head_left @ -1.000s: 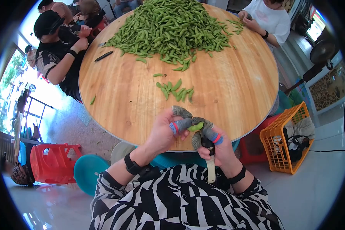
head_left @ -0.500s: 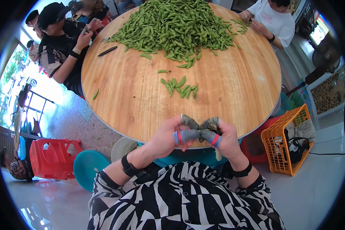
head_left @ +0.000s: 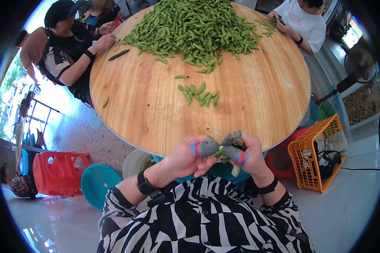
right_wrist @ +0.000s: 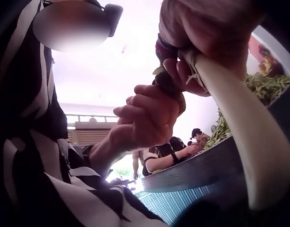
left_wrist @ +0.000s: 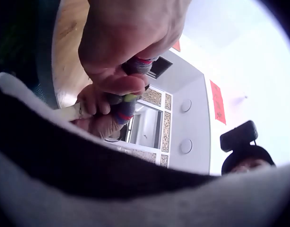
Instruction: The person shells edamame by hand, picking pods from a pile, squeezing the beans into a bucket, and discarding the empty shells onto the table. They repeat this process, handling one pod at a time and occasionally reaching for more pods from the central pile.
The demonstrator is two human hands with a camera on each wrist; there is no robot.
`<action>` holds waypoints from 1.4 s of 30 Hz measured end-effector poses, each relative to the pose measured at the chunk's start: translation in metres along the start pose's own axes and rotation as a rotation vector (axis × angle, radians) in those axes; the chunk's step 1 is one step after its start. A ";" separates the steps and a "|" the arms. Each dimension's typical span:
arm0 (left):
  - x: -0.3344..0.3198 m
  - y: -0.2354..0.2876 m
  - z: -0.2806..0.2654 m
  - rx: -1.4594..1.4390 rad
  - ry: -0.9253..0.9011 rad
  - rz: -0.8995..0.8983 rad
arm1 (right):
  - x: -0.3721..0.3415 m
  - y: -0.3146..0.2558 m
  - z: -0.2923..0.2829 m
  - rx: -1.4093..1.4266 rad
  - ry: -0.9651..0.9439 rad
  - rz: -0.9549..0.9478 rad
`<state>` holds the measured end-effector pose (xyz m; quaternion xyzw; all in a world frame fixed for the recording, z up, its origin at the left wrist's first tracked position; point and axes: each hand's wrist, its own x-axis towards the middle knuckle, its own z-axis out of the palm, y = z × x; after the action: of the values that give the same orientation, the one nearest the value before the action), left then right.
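Since half a second ago, both hands have sunk slightly toward the near edge of the round, pale wooden table [head_left: 156,105], and a bit of green bean pod [head_left: 218,152], hidden then between the fingertips, now shows. The person in the black cap [head_left: 67,46] at the left has also lowered their hands toward the rim.

The left hand [head_left: 185,157] grasps the pod in a pinch, its grip closed down to the pod's thickness; the lower fingers curl loosely beneath. The right hand [head_left: 252,157] curls its grip round a smooth, off-white, gently curved tool handle [right_wrist: 237,118], its covered thumb meeting the pod from the other side (the tool's working end is hidden among the fingers).

The pod is bright green and small, mostly covered by the grey knitted finger covers [head_left: 208,149] with their red bands and blue cuffs. It sits between the two thumbs, above the near rim.

Both forearms slant inward from the striped black-and-white shirt [head_left: 204,215], elbows apart, knuckles nearly touching. Beyond them on the table lie a small, loose cluster of green pods [head_left: 198,94] and, farther off, a tall green heap of pods [head_left: 194,31].
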<state>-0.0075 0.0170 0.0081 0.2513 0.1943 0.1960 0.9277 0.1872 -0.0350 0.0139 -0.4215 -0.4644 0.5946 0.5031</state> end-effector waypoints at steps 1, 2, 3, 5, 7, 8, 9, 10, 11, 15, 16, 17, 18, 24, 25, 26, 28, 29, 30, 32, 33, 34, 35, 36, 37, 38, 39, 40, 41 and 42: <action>-0.001 0.002 0.002 -0.002 0.001 0.002 | 0.000 -0.003 0.000 -0.018 0.033 0.048; -0.002 0.006 0.007 0.066 0.090 0.014 | 0.000 -0.005 0.001 -0.020 0.030 0.050; -0.002 0.009 0.009 0.135 0.179 0.028 | 0.002 -0.007 0.002 -0.062 0.020 0.023; -0.003 0.011 0.004 0.309 0.208 0.049 | 0.005 -0.005 0.003 -0.102 0.009 -0.007; -0.002 0.012 0.003 0.485 0.232 0.056 | 0.005 0.004 0.003 -0.236 0.090 -0.112; -0.002 0.011 0.004 0.555 0.276 0.088 | 0.003 0.003 0.003 -0.235 0.092 -0.104; -0.003 0.008 0.005 0.623 0.323 0.122 | 0.002 0.000 0.004 -0.304 0.036 -0.071; -0.005 0.007 0.005 0.620 0.327 0.121 | 0.002 -0.003 0.004 -0.372 -0.020 -0.044; -0.006 0.007 0.003 0.666 0.306 0.130 | 0.003 -0.004 0.004 -0.371 -0.019 -0.046; -0.009 0.006 0.007 0.653 0.299 0.106 | 0.001 -0.005 0.002 -0.357 -0.064 -0.040; -0.010 0.005 0.008 0.655 0.300 0.106 | 0.001 -0.005 0.002 -0.378 -0.072 -0.038; -0.010 0.003 0.009 0.698 0.310 0.111 | 0.002 -0.003 0.001 -0.377 -0.072 -0.040; -0.010 0.001 0.010 0.740 0.320 0.116 | 0.001 0.001 -0.001 -0.451 -0.083 -0.050; -0.015 0.002 0.015 0.797 0.363 0.201 | -0.004 0.001 0.008 -0.241 -0.061 0.097; -0.015 0.000 0.011 0.801 0.361 0.202 | -0.004 0.003 0.008 -0.255 -0.031 0.044; -0.015 -0.002 0.005 0.934 0.328 0.295 | -0.003 0.003 0.008 -0.255 -0.026 0.041; -0.018 -0.005 0.006 1.059 0.299 0.386 | -0.004 0.003 0.007 -0.458 -0.095 -0.085; -0.022 -0.005 0.010 1.133 0.294 0.369 | -0.004 0.002 0.007 -0.458 -0.102 -0.083; -0.025 -0.005 0.012 1.209 0.288 0.350 | -0.005 0.001 0.008 -0.519 -0.118 -0.086; -0.026 -0.009 0.009 1.240 0.271 0.364 | -0.007 0.001 0.009 -0.581 -0.125 -0.090; -0.025 -0.011 0.008 1.269 0.254 0.377 | -0.008 0.002 0.011 -0.557 -0.099 -0.081; -0.024 -0.012 0.007 1.267 0.254 0.376 | -0.009 0.002 0.012 -0.532 -0.075 -0.070; -0.024 -0.013 0.007 1.287 0.240 0.409 | -0.010 0.003 0.013 -0.530 -0.076 -0.068; -0.024 -0.014 0.007 1.307 0.225 0.442 | -0.011 0.003 0.013 -0.559 -0.070 -0.069; -0.024 -0.014 0.008 1.306 0.223 0.441 | -0.012 0.003 0.013 -0.589 -0.063 -0.070; -0.024 -0.014 0.009 1.264 0.201 0.436 | -0.013 0.003 0.013 -0.589 -0.058 -0.067; -0.025 -0.013 0.010 1.224 0.179 0.431 | -0.013 0.001 0.014 -0.591 -0.044 -0.052; -0.026 -0.013 0.012 1.223 0.175 0.426 | -0.014 0.000 0.015 -0.592 -0.031 -0.037; -0.027 -0.012 0.014 1.252 0.192 0.402 | -0.014 0.000 0.015 -0.589 -0.028 -0.035; -0.028 -0.010 0.015 1.280 0.210 0.379 | -0.013 -0.001 0.013 -0.584 -0.066 -0.020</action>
<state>-0.0215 -0.0100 0.0218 0.7606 0.3137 0.2252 0.5218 0.1768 -0.0491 0.0181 -0.5243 -0.6362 0.4440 0.3510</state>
